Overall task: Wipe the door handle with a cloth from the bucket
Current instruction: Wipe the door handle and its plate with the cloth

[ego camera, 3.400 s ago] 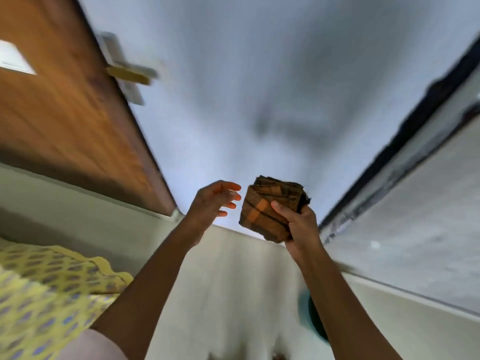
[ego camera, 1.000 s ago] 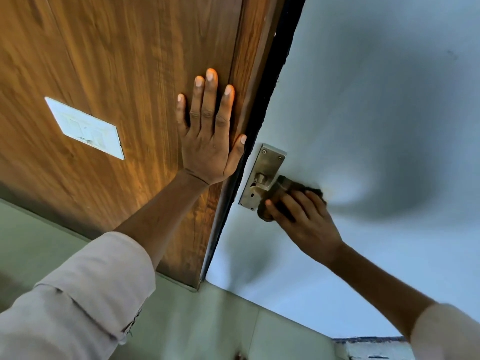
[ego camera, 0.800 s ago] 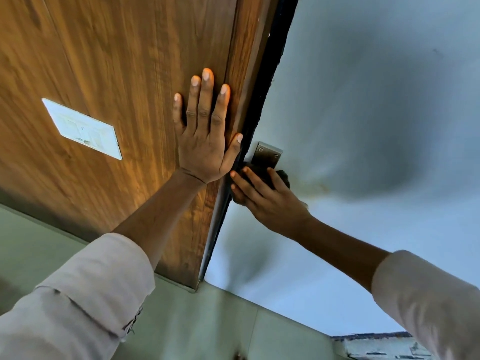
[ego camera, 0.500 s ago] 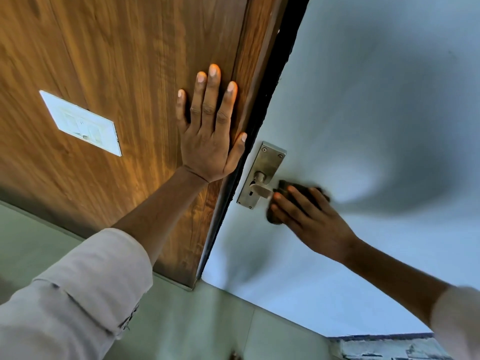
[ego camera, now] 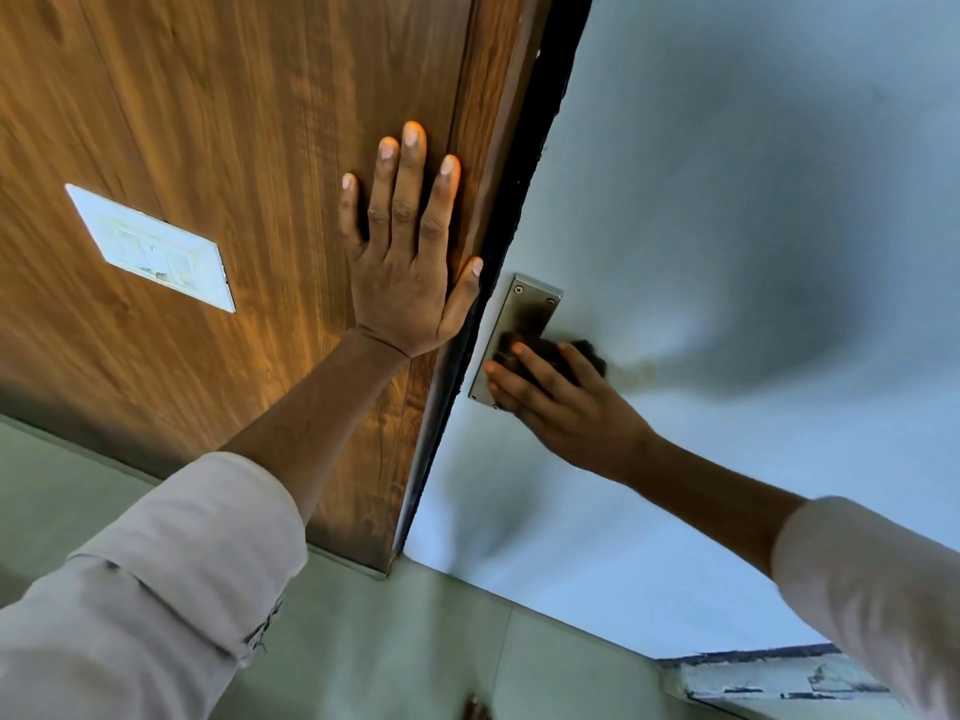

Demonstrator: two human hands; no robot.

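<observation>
A metal handle plate (ego camera: 525, 314) is fixed to the pale blue door (ego camera: 727, 200) next to its dark edge. My right hand (ego camera: 566, 407) presses a dark brown cloth (ego camera: 545, 350) over the lower part of the plate; the lever itself is hidden under cloth and fingers. My left hand (ego camera: 410, 252) lies flat, fingers spread, on the wooden panel (ego camera: 234, 148) left of the door edge, holding nothing. The bucket is out of view.
A white switch plate (ego camera: 150, 249) is set in the wooden panel at the left. Pale green floor (ego camera: 389, 641) runs along the bottom, with a chipped ledge (ego camera: 779, 678) at the lower right.
My right hand has slid the cloth left along the handle, back onto the plate, covering the lever that showed half a second ago. My left hand has stayed flat on the wood.
</observation>
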